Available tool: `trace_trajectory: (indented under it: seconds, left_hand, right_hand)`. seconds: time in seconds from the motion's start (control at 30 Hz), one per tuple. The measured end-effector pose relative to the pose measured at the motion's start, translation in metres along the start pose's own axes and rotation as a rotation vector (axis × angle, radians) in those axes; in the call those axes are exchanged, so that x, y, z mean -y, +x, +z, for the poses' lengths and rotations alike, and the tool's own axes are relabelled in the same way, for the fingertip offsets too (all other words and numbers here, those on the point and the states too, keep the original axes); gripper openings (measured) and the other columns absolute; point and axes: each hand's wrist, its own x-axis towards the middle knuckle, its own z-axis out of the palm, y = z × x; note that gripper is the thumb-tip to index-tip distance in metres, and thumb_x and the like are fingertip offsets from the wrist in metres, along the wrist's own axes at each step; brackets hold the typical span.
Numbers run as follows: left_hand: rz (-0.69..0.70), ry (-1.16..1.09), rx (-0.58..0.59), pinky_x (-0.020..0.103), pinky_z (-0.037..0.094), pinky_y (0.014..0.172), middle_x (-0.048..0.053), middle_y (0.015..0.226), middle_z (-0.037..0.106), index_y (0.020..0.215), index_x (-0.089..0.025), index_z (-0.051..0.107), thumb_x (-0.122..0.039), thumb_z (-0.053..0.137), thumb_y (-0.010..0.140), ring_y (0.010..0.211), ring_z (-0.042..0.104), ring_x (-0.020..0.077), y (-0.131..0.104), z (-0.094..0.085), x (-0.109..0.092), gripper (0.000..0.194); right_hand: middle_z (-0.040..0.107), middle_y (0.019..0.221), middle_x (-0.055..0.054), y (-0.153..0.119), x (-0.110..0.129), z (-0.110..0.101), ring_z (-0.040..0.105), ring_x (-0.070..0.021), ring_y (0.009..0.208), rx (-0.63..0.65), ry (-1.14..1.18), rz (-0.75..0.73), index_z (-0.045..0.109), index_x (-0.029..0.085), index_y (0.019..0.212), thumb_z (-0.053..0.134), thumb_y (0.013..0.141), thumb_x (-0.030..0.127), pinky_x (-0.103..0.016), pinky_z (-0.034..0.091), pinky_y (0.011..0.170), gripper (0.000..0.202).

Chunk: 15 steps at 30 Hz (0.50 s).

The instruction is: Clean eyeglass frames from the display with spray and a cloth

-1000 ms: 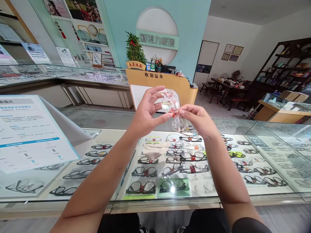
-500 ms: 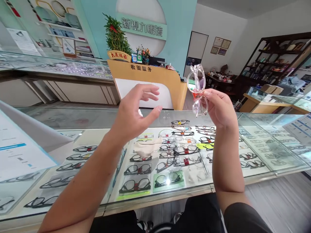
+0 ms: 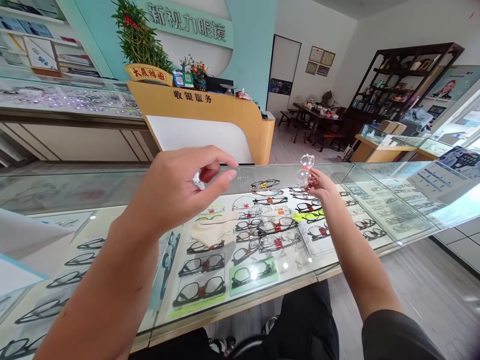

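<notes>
The right fingers (image 3: 312,175) are clamped on the clear-plastic glasses with a red label at the bridge (image 3: 303,176), which stand on end above the far side of the glass-topped table (image 3: 93,192), at three o'clock in the view. The left hand (image 3: 178,185), at nine o'clock, has its thumb and forefinger curved toward each other, tips slightly apart (a small white bit (image 3: 198,181) shows by its curled fingers; I cannot tell what it is, or whether it is gripped).

The step in hand seems to be holding the glasses out one-handed, away from the body. Bringing them back or setting them down would, I judge, call for a light pinch at the bridge, off the lenses, and a slow lowering onto the glass. A two-handed hold would need the left fingers opened wider first.

Farther out, the cream cloth (image 3: 212,230) lies crumpled at seven o'clock; dark-framed glasses on a green card (image 3: 253,275) show at six, near the front edge. The curved wooden reception counter (image 3: 258,127) stands beyond the table, from ten to one o'clock.
</notes>
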Motion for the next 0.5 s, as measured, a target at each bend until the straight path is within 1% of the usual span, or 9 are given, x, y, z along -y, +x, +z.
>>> trace_trajectory:
  seconds: [0.03, 0.1, 0.17, 0.2, 0.23, 0.27, 0.33, 0.37, 0.5]
  left_hand:
    - [-0.004, 0.005, 0.012, 0.035, 0.039, 0.06, -0.004, 0.064, 0.051, 0.103, -0.035, 0.074, -0.036, 0.068, 0.1, 0.055, 0.046, 0.0146, 0.0, 0.0, 0.0, 0.007]
    - [-0.012, 0.019, 0.04, 0.034, 0.039, 0.059, -0.005, 0.061, 0.046, 0.1, -0.033, 0.074, -0.036, 0.067, 0.1, 0.054, 0.044, 0.014, 0.0, 0.0, -0.001, 0.007]
    - [-0.024, 0.022, 0.064, 0.034, 0.037, 0.059, -0.005, 0.06, 0.045, 0.098, -0.031, 0.074, -0.035, 0.067, 0.099, 0.053, 0.042, 0.0135, 0.001, 0.0, -0.002, 0.008]
    - [-0.029, 0.02, 0.072, 0.034, 0.037, 0.058, -0.005, 0.059, 0.044, 0.098, -0.03, 0.074, -0.035, 0.067, 0.099, 0.052, 0.042, 0.0135, 0.001, 0.0, -0.002, 0.008]
    - [-0.032, 0.018, 0.077, 0.034, 0.036, 0.058, -0.005, 0.058, 0.043, 0.097, -0.03, 0.074, -0.035, 0.067, 0.099, 0.052, 0.041, 0.0136, 0.001, 0.0, -0.002, 0.009]
    - [-0.032, 0.016, 0.081, 0.034, 0.035, 0.058, -0.005, 0.058, 0.043, 0.096, -0.03, 0.074, -0.036, 0.067, 0.099, 0.051, 0.04, 0.0139, 0.002, 0.0, -0.002, 0.01]
    - [-0.032, 0.018, 0.09, 0.035, 0.033, 0.058, -0.005, 0.057, 0.04, 0.095, -0.031, 0.074, -0.038, 0.066, 0.098, 0.05, 0.038, 0.0144, 0.001, 0.001, 0.0, 0.011]
    - [-0.035, 0.022, 0.097, 0.035, 0.032, 0.058, -0.005, 0.057, 0.04, 0.094, -0.031, 0.074, -0.038, 0.066, 0.098, 0.05, 0.038, 0.0144, 0.001, 0.001, 0.0, 0.011]
    - [-0.05, 0.037, 0.135, 0.033, 0.033, 0.056, -0.005, 0.056, 0.042, 0.091, -0.029, 0.073, -0.038, 0.064, 0.099, 0.05, 0.039, 0.0138, 0.001, 0.002, 0.0, 0.015]
  right_hand:
    - [0.033, 0.049, 0.012, 0.003, -0.004, -0.005, 0.032, -0.008, 0.043, -0.008, 0.021, 0.01, 0.046, 0.023, 0.073, 0.062, 0.107, 0.024, -0.02, 0.037, 0.047, 0.037]
    - [0.035, 0.051, 0.011, 0.009, -0.011, -0.012, 0.034, -0.0085, 0.044, -0.016, 0.063, 0.018, 0.052, 0.022, 0.078, 0.059, 0.109, 0.026, -0.021, 0.04, 0.048, 0.032]
    - [0.046, 0.058, 0.009, 0.016, -0.018, -0.016, 0.042, -0.009, 0.049, -0.037, 0.096, 0.022, 0.062, 0.02, 0.089, 0.056, 0.111, 0.027, -0.021, 0.045, 0.051, 0.023]
    - [0.057, 0.067, 0.006, 0.02, -0.022, -0.017, 0.051, -0.0096, 0.055, -0.055, 0.108, 0.023, 0.067, 0.019, 0.097, 0.057, 0.111, 0.029, -0.022, 0.051, 0.056, 0.019]
    - [0.068, 0.083, 0.001, 0.023, -0.025, -0.017, 0.062, -0.0115, 0.067, -0.075, 0.119, 0.022, 0.07, 0.018, 0.108, 0.06, 0.111, 0.032, -0.026, 0.058, 0.065, 0.018]
    - [0.075, 0.103, -0.004, 0.027, -0.028, -0.016, 0.071, -0.0155, 0.084, -0.094, 0.128, 0.02, 0.071, 0.017, 0.12, 0.064, 0.11, 0.036, -0.032, 0.064, 0.077, 0.022]
    - [0.072, 0.137, -0.011, 0.033, -0.032, -0.013, 0.074, -0.0252, 0.115, -0.127, 0.141, 0.01, 0.068, 0.018, 0.138, 0.072, 0.106, 0.041, -0.046, 0.066, 0.097, 0.039]
    - [0.069, 0.144, -0.013, 0.036, -0.034, -0.011, 0.073, -0.028, 0.122, -0.141, 0.145, 0.004, 0.067, 0.019, 0.142, 0.073, 0.105, 0.042, -0.051, 0.065, 0.102, 0.044]
    - [0.07, 0.143, -0.013, 0.046, -0.038, 0.0, 0.073, -0.0278, 0.122, -0.187, 0.15, -0.015, 0.067, 0.019, 0.142, 0.073, 0.106, 0.041, -0.051, 0.065, 0.102, 0.043]
